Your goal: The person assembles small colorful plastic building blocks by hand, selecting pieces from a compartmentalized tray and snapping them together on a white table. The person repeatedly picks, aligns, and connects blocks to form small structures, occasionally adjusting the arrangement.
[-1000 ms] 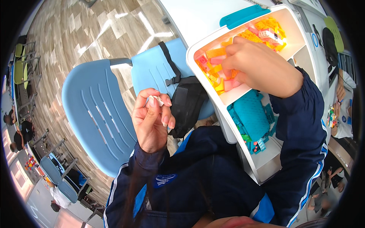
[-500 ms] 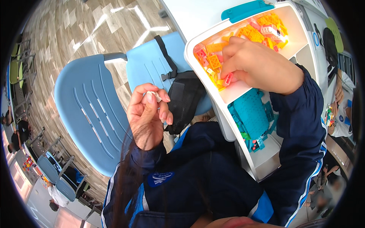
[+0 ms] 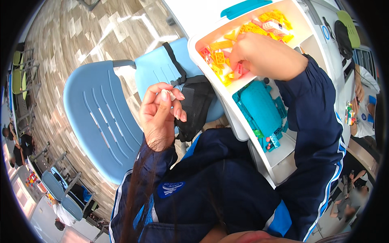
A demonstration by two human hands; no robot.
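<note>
My left hand (image 3: 156, 117) is raised in front of the blue chair, its thumb and forefinger pinching a small white toy-brick piece (image 3: 171, 95). The other fingers curl loosely below it. My right hand (image 3: 259, 56) reaches down into the upper compartment of a white storage box (image 3: 195, 45), among yellow, orange and pink building bricks (image 3: 220, 58). A pink brick (image 3: 238, 70) sits at its curled fingers, apparently held; the fingertips are partly hidden. Teal bricks and plates (image 3: 261, 105) fill the nearer compartment, beside my right sleeve.
Left of the box stands a light blue chair (image 3: 99, 117), with a black mesh bag (image 3: 194, 105) on its seat. A teal handle (image 3: 245, 9) marks the box's far end. Other people sit at tables along both edges; one at right has bricks near the hands.
The view has shifted slightly, moving the box left and up in the picture. My right hand has shifted among the bricks, and the pink brick with it. My left hand keeps its pinch.
</note>
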